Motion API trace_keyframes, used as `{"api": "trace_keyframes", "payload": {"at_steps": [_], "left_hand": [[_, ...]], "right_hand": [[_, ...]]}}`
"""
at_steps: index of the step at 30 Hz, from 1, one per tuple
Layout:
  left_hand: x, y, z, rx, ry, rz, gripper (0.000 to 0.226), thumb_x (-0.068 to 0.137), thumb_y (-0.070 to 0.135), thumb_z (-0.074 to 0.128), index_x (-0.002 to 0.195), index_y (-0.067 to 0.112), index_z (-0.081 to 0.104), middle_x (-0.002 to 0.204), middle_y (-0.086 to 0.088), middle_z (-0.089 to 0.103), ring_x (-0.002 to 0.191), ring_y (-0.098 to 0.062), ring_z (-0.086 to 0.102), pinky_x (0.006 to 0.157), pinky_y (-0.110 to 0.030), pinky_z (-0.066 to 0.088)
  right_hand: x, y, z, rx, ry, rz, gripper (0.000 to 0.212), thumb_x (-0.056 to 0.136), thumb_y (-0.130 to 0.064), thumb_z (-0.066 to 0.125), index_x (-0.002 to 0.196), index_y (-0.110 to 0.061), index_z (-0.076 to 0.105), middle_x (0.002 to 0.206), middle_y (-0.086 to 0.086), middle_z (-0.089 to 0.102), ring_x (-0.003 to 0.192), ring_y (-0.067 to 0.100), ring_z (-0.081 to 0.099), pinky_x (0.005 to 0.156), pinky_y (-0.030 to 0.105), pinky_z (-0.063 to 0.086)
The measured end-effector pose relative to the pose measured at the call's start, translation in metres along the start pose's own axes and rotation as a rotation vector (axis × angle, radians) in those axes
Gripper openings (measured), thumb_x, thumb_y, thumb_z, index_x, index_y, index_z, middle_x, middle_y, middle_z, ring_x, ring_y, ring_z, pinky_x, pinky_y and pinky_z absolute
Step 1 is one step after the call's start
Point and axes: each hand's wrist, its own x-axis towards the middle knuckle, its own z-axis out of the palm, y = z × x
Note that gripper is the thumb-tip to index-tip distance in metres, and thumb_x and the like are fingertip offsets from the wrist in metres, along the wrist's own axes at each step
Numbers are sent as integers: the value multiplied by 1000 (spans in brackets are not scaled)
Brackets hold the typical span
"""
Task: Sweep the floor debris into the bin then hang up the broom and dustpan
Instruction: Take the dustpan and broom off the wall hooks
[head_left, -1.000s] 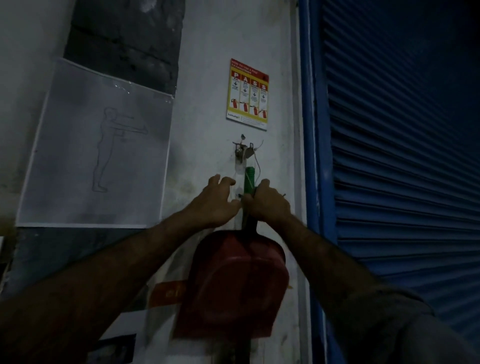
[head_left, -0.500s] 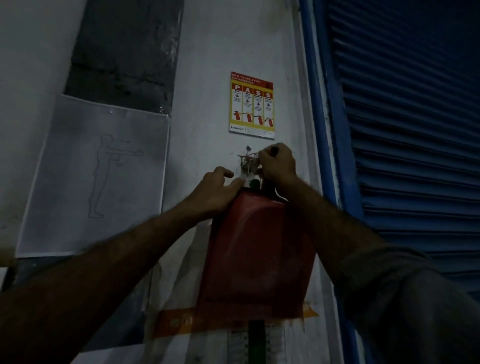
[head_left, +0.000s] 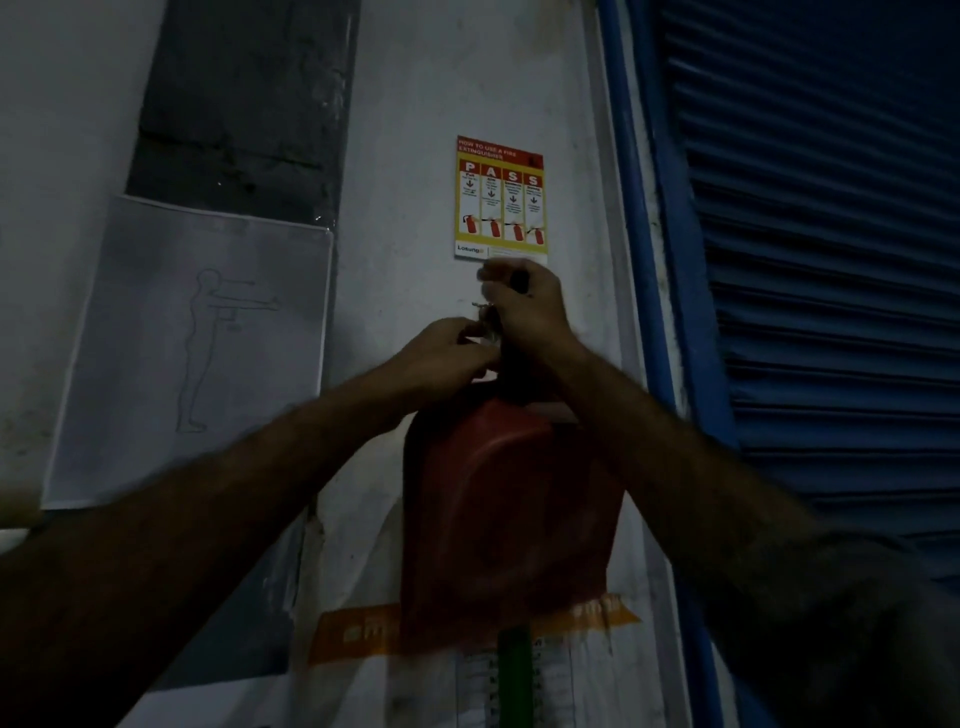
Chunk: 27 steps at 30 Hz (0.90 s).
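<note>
The red dustpan (head_left: 511, 499) hung flat against the wall (head_left: 415, 104), just below both hands; the right hand (head_left: 524, 306) gripped its handle top, and the left hand (head_left: 441, 353) pinched at the hook (head_left: 485, 317).

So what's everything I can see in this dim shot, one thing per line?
dustpan: one, red, flat against the wall below both hands
green handle: one, sticking out below the dustpan
hook: one, metal, on the wall between the hands; blurred
fire extinguisher poster: one, red and yellow, just above the hands
figure sketch: one, white sheet, on the wall at left
orange strip: one, behind the dustpan's lower edge
roller shutter: one, blue, at right
left hand: at the hook
right hand: raised at the hook
</note>
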Motion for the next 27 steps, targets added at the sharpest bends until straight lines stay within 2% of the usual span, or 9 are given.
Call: {"api": "trace_keyframes", "payload": {"at_steps": [3,6,9,12,14,16,18,22,27], "left_hand": [[-7,-3,8,-23,-71,-59,54,85,22,65,137,12,53,110,-11,71,95,-23,73,89,-39,60],[-17,-13,16,-27,-43,-120,16,94,9,59,108,11,66,99,-13,73,85,-26,73,77,-34,59],[-28,-30,22,-39,-128,-211,6,95,14,65,98,12,70,96,-12,73,82,-22,68,74,-32,55],[-38,-50,21,-55,-194,-254,27,89,29,74,109,10,72,103,-11,76,95,-25,72,83,-33,58],[-47,-60,19,-94,-197,-250,30,92,28,71,112,7,71,102,-10,77,97,-25,73,86,-34,59],[-54,-65,16,-108,-210,-244,29,95,28,67,115,8,70,103,-8,77,98,-23,73,83,-31,59],[-61,-64,15,-94,-224,-228,29,97,32,63,117,12,69,106,-7,76,101,-22,72,81,-28,59],[-82,-55,6,-100,-274,-182,32,98,41,56,121,22,66,108,-8,75,99,-19,72,73,-21,58],[-107,-67,-3,-106,-306,-140,38,95,46,54,118,20,70,104,-4,74,90,-11,72,71,-22,56]], "right_hand": [[-19,8,5,-97,-28,103,19,93,-8,64,112,-10,63,107,9,65,88,26,68,80,43,62],[-35,3,1,-149,-180,230,23,96,-9,61,112,8,61,99,15,64,82,27,66,83,40,59],[-39,-14,-17,-473,-469,402,50,99,-46,53,111,2,63,102,17,71,92,28,71,85,40,59],[-31,-9,-40,-598,-218,327,57,96,-62,47,103,-6,61,92,13,73,74,23,73,70,38,62],[-33,9,-52,-901,-83,186,56,92,-66,49,106,-12,57,98,8,71,78,22,70,75,43,61],[-43,35,-55,-1086,-231,312,72,85,-66,62,128,-10,48,109,7,63,88,22,67,81,44,59],[-59,59,-50,-975,-349,557,84,84,-58,70,140,-4,39,122,12,57,91,21,66,84,40,60],[-59,82,-39,-920,-326,520,67,91,-53,62,133,-2,51,124,17,62,103,28,66,89,44,58],[-24,33,-44,-931,-135,305,43,97,-52,53,110,-11,57,95,6,64,83,20,65,79,37,58]]}}
